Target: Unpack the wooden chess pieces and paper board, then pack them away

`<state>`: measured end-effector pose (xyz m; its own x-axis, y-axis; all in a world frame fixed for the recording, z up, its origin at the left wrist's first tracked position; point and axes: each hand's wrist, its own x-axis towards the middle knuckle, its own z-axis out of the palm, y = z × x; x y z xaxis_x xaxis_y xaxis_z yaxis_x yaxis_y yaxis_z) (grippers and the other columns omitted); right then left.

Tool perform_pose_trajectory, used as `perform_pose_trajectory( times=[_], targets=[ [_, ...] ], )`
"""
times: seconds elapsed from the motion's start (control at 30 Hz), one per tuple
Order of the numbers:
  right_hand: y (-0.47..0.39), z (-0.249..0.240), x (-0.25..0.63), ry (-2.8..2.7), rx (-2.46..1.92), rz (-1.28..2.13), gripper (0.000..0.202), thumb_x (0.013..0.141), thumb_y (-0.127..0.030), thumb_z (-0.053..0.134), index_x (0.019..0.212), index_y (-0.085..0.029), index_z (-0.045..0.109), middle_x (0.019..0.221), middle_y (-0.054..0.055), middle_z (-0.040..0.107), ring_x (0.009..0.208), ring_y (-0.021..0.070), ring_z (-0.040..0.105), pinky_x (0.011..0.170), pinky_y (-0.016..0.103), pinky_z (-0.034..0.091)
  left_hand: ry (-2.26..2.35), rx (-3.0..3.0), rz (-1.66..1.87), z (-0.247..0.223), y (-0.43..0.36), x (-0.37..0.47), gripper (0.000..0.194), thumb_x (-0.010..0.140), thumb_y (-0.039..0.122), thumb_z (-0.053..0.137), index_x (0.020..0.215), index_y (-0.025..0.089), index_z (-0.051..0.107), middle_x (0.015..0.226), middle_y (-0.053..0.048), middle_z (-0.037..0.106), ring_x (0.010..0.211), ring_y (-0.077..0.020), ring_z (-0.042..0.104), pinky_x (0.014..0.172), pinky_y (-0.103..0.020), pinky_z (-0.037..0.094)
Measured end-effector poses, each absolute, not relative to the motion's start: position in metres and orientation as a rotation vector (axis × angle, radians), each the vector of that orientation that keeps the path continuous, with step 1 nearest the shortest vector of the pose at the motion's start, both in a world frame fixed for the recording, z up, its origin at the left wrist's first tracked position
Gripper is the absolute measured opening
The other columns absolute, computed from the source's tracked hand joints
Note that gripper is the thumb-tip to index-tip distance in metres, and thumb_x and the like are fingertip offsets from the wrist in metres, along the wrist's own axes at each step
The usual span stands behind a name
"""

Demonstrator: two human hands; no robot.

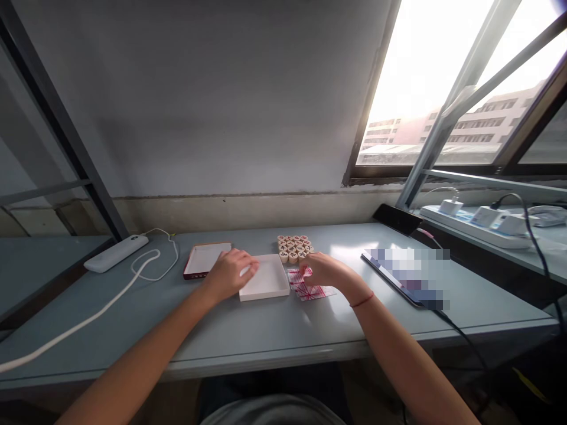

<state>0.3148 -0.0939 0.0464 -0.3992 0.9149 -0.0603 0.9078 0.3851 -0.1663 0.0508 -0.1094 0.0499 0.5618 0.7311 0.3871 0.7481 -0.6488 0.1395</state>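
My left hand (233, 273) is at the left edge of a shallow white box tray (264, 286), its fingers bent but apart and reaching over the rim. I see nothing held in it. My right hand (326, 271) is curled downward, its fingertips drawn together over a creased paper chessboard (312, 291) with red lines. Whether they pinch the paper or a piece is hidden. Touching or just behind those fingers are Chinese chess pieces (292, 248), round and pale wood, standing in stacked rows. The box lid (208, 257), dark red outside and white inside, lies left of the tray.
A white power bank (116, 252) with a white cable (106, 307) lies at left. To the right are a tablet (398, 277) with a blurred screen, a black phone (396, 221) against the frame, and a power strip (473, 227) with chargers. The table's front edge (274, 363) runs below my forearms.
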Motion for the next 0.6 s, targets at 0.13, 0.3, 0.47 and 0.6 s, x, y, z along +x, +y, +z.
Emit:
perform_pose_trajectory(
  times=[0.13, 0.3, 0.47, 0.6],
  targets=[
    [-0.096, 0.045, 0.31, -2.577, -1.72, 0.259, 0.032, 0.06, -0.011, 0.057, 0.091, -0.018, 0.063, 0.07, 0.001, 0.058, 0.059, 0.0118, 0.044, 0.049, 0.022, 0.022, -1.479, -2.525, -0.449, 0.045, -0.076, 0.044, 0.03, 0.089, 0.024, 0.038, 0.098, 0.024, 0.066, 0.1, -0.005, 0.066, 0.094, -0.0229, 0.052, 0.078, -0.035, 0.034],
    [-0.102, 0.061, 0.317, -2.618, -1.736, 0.33, 0.008, 0.061, -0.011, 0.054, 0.064, -0.017, 0.057, 0.056, -0.002, 0.047, 0.052, 0.0093, 0.035, 0.048, 0.024, 0.019, -1.577, -2.51, -0.259, 0.036, -0.059, 0.045, 0.029, 0.088, 0.026, 0.041, 0.088, 0.023, 0.07, 0.098, -0.006, 0.066, 0.095, -0.0256, 0.049, 0.076, -0.038, 0.032],
    [-0.109, 0.098, 0.319, -2.581, -1.425, 0.499, 0.008, 0.069, -0.018, 0.049, 0.071, -0.018, 0.057, 0.068, -0.001, 0.053, 0.057, 0.0093, 0.039, 0.051, 0.022, 0.025, -1.61, -2.58, -0.278, 0.031, -0.067, 0.043, 0.03, 0.087, 0.026, 0.04, 0.091, 0.025, 0.07, 0.092, -0.005, 0.068, 0.095, -0.0256, 0.049, 0.075, -0.038, 0.03],
    [-0.108, 0.106, 0.274, -2.786, -1.305, 0.368, 0.008, 0.071, -0.017, 0.048, 0.066, -0.018, 0.053, 0.063, -0.001, 0.051, 0.053, 0.0094, 0.037, 0.051, 0.023, 0.024, -1.648, -2.613, -0.258, 0.033, -0.075, 0.041, 0.028, 0.086, 0.026, 0.042, 0.089, 0.026, 0.07, 0.091, -0.005, 0.068, 0.094, -0.0252, 0.05, 0.076, -0.038, 0.03]
  ],
)
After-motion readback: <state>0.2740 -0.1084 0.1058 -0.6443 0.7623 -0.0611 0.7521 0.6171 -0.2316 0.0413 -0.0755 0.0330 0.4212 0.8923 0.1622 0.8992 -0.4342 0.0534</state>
